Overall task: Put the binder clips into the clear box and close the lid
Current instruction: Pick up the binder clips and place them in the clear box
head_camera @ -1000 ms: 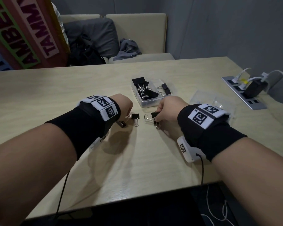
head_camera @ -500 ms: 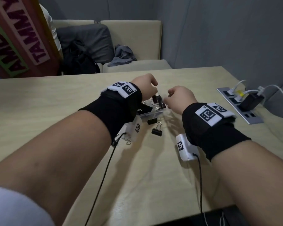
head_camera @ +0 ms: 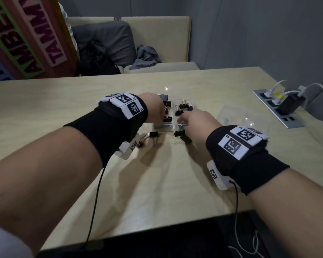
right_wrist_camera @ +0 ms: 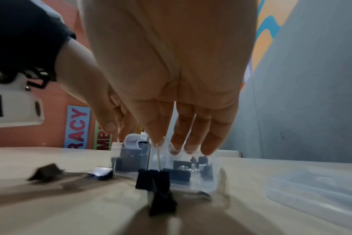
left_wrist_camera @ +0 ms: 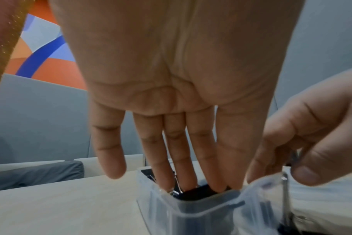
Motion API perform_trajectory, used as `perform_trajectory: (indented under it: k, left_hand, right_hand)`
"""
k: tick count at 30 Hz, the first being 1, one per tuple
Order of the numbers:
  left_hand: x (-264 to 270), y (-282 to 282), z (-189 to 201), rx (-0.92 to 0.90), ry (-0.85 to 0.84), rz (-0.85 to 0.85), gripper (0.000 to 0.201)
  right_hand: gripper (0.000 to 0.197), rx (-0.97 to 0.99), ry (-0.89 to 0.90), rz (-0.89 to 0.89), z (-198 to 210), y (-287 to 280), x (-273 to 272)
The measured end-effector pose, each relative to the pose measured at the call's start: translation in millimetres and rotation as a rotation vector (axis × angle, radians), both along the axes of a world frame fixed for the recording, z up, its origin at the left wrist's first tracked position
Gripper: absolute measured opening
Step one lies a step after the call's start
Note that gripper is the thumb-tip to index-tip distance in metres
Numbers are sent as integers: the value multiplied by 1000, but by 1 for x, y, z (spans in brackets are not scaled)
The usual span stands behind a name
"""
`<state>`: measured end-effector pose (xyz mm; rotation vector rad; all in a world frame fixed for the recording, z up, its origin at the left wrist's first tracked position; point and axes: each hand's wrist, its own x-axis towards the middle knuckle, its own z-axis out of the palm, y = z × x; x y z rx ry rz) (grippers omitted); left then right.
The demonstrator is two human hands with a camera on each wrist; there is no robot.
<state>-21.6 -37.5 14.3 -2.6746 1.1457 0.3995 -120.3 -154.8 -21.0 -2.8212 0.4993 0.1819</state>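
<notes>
A: Clear box [head_camera: 183, 125] mid-table, part full; loose binder clips [head_camera: 154, 134] just before it.
B: Both hands moved up from the table. Left hand [left_wrist_camera: 171, 95], fingers straight, dips inside; right hand [right_wrist_camera: 167, 79] pinches a clip's wire handles. Lid [head_camera: 250, 118] off.

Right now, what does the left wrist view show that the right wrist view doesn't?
Only the left wrist view shows the left hand open, fingers reaching down into the clear box onto clips inside. Only the right wrist view shows the loose lid on the table and the binder clip dangling by its wire handles. Both show the right hand pinching those handles beside the box.
</notes>
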Motion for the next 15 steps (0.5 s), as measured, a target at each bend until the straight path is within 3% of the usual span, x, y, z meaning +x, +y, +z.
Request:
perform_trajectory:
  k: [4,8,15]
  left_hand:
    - [-13,22,2,-107,34,-3,29]
    - [-17,46,-1,-205,38,129,32]
    - [-31,60,-27,-17,98,235,68]
  right_hand:
    - [45,23,-26,39,1,18,-17]
    - [39,16,-177,56,4,32,-36]
    - [49,-147,112,86,-22,51,-46]
